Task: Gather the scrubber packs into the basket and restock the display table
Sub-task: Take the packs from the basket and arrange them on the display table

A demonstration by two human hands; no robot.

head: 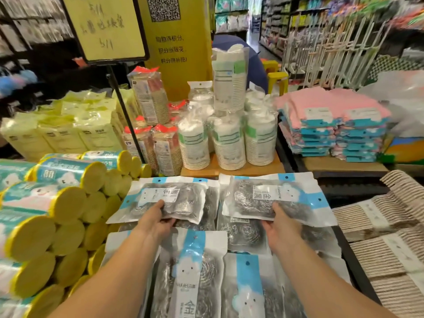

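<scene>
Head camera sees the left hand with fingers clamped on one scrubber pack, right hand clamped on the other pack, both just above the pile of packs, where slippery edges could slip free and fall.

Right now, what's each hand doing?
Left hand: grips the left scrubber pack.
Right hand: grips the right scrubber pack.

Scrubber packs — cup stacks behind
</scene>
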